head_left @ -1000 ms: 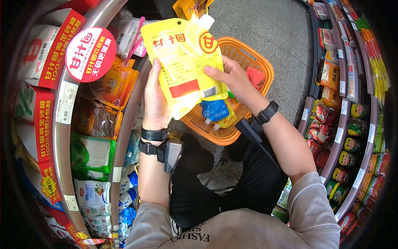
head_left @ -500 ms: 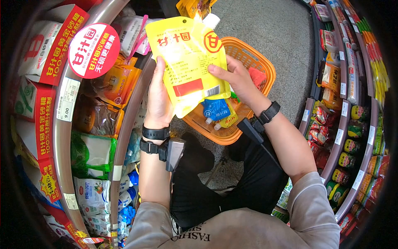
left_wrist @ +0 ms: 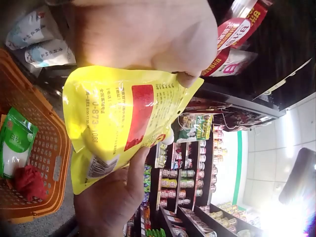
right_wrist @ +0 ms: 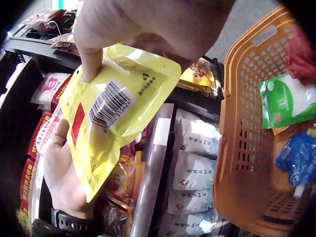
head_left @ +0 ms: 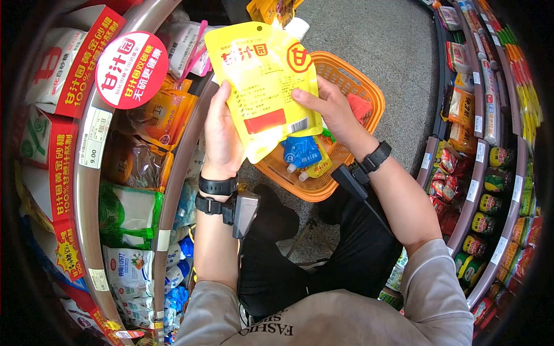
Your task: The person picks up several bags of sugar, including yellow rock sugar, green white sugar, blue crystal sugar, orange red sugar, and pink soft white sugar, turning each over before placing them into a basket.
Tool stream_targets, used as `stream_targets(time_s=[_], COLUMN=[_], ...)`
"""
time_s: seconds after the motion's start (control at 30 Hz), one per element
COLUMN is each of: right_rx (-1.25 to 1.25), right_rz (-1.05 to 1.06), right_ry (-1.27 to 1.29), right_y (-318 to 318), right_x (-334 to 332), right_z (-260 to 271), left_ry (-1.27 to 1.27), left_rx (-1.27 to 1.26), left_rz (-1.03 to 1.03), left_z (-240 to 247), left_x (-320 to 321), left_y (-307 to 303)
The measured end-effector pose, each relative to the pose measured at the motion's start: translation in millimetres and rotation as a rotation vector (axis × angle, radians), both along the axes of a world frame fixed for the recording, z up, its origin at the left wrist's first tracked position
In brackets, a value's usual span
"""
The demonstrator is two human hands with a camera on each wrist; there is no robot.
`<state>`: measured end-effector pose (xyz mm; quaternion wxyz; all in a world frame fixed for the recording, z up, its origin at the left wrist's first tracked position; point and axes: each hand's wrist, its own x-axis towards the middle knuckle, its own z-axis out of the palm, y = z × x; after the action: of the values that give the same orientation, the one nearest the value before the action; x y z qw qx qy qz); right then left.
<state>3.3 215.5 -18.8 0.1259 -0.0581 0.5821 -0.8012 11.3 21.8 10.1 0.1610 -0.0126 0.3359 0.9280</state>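
Note:
Both hands hold up a yellow pouch (head_left: 262,92) with a white cap (head_left: 296,27), its printed back facing the head camera. My left hand (head_left: 222,135) supports the pouch's left edge, thumb along the edge and fingers behind it. My right hand (head_left: 337,115) pinches the right side, thumb on the front near the barcode. In the left wrist view the pouch (left_wrist: 118,118) lies between the left hand (left_wrist: 143,34) and the right hand (left_wrist: 111,202). The right wrist view shows the right thumb pressed on the pouch (right_wrist: 118,113), with the left hand (right_wrist: 64,173) at its far edge.
Below the pouch, an orange basket (head_left: 374,95) holds a blue pouch (head_left: 301,152), a red item (head_left: 358,107) and a green-and-white bag (right_wrist: 289,100). Shelves of bagged goods, with a round red-and-white sign (head_left: 131,70), stand at left. Shelves with jars (head_left: 490,202) and packets line the right.
Over the last second, the pouch and both hands have shifted slightly right in the head view. The grip on the pouch looks the same.

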Motion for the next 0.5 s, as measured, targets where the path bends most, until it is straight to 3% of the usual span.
stream_targets(time_s=[0.5], right_rx=[0.043], right_rz=[-0.013], right_ry=[0.037], right_y=[-0.8], right_x=[3.2], right_z=[4.1], left_ry=[-0.062], left_rx=[0.055], left_rz=[-0.007], left_z=[-7.7], left_x=[-2.4], left_y=[-7.1])
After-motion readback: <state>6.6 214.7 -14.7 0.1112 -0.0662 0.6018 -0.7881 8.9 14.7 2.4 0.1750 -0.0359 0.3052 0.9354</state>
